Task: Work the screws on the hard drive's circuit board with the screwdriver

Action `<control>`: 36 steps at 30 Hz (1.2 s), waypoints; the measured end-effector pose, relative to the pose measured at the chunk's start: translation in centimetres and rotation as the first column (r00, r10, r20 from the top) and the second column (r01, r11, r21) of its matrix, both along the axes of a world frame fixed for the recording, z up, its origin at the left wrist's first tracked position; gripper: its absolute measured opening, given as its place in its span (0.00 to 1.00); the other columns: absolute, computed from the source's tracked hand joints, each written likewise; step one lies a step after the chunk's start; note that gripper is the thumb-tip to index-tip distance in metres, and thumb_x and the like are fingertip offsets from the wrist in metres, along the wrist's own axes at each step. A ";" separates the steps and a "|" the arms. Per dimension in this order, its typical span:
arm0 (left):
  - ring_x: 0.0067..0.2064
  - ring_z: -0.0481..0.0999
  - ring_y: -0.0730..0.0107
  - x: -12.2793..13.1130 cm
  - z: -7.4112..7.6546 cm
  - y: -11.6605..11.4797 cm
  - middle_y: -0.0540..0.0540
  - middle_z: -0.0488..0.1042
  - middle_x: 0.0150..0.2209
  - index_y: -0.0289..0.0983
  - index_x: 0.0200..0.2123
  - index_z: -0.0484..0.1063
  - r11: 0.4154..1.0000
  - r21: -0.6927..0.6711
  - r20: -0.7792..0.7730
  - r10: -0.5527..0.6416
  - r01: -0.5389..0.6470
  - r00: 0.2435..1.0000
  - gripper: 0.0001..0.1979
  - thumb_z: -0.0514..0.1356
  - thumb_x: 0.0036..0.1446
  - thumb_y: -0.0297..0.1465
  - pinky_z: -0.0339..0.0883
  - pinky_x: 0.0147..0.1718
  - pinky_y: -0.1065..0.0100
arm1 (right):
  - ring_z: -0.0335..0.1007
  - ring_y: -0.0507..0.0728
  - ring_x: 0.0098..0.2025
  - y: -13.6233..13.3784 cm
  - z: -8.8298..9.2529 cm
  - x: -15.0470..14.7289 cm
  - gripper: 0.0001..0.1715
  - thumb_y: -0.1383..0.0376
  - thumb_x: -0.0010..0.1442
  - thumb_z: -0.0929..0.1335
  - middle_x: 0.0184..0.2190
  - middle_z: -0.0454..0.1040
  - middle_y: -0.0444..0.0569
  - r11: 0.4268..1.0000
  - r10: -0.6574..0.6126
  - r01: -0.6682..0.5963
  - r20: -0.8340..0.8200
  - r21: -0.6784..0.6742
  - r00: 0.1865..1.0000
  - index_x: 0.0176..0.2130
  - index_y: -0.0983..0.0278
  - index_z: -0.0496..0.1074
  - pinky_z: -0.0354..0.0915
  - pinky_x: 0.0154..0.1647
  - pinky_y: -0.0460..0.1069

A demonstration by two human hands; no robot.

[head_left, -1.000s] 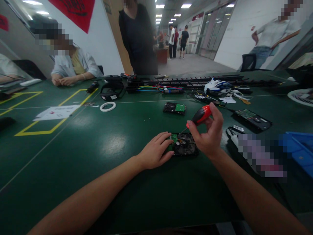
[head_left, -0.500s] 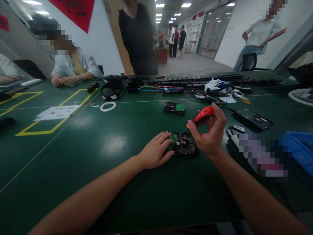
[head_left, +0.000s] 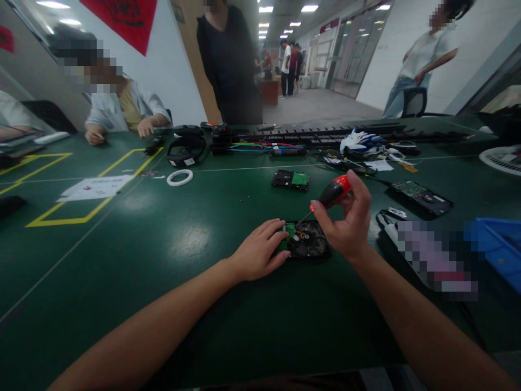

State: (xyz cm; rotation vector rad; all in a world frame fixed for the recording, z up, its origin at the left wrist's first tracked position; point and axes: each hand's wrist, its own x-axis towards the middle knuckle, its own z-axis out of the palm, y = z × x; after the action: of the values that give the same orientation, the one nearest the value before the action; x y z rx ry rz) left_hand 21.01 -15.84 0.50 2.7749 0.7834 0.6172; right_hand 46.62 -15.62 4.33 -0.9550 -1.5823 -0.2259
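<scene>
my right hand (head_left: 345, 225) pinches a screwdriver (head_left: 334, 191) slanting to a drive (head_left: 313, 241); my left hand (head_left: 258, 252), fingers spread, rests on it. that slant could make the tip (head_left: 299, 223) slip.

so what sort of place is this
Probably an electronics workbench area in an office-like room: the left hand rests on a black device with a green circuit board, the right hand holds a screwdriver, and ceiling lights show behind.
</scene>
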 end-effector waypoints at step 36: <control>0.73 0.61 0.41 -1.0 0.3 3.8 0.29 0.57 0.72 0.37 0.61 0.69 0.985 -0.143 0.014 0.100 -0.098 0.995 0.31 0.64 0.63 0.51 0.65 0.66 0.41 | 0.73 0.67 0.58 3.8 3.2 -1.5 0.40 0.66 0.61 0.72 0.61 0.70 0.58 0.998 -0.032 0.040 0.162 -0.052 0.986 0.68 0.59 0.59 0.76 0.57 0.66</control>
State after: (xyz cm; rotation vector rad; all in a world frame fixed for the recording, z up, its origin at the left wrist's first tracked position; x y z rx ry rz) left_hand 20.04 -12.03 0.84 2.6097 0.9277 0.5822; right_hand 45.17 -11.86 7.56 -1.0295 -1.7275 -0.2926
